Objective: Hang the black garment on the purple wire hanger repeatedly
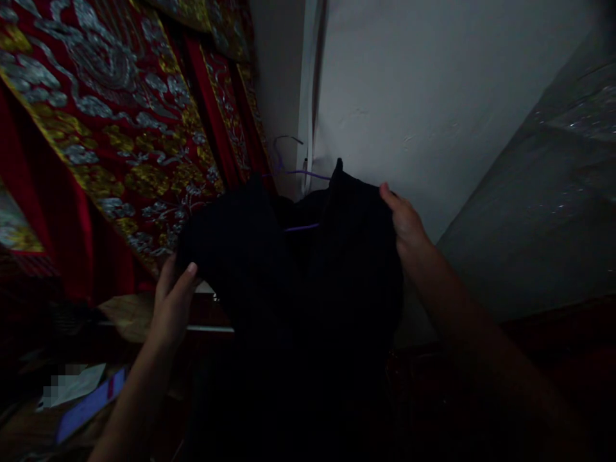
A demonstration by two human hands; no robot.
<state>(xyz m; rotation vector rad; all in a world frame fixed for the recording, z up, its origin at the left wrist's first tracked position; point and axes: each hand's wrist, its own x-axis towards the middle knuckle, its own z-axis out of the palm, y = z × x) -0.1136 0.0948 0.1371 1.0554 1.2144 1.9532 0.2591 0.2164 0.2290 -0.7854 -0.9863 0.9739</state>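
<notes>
A dark, nearly black garment with a V-shaped neckline point(308, 301) hangs in front of me on a thin purple hanger point(302, 228). The hanger's hook stands up above the collar, against the wall. My left hand point(174, 292) grips the garment's left shoulder edge, thumb in front and fingers partly behind the cloth. Higher up, my right hand point(407, 218) is closed on the right shoulder edge, its fingers mostly hidden behind. The lower part of the garment fades into shadow.
A red cloth embroidered in gold and silver point(129, 128) hangs at the left. Behind the garment is a pale wall point(409, 96) with a white vertical strip point(310, 83). Shiny clear plastic sheeting point(553, 192) covers the right side. Lower left lies a lit phone-like screen point(91, 404) beside paper.
</notes>
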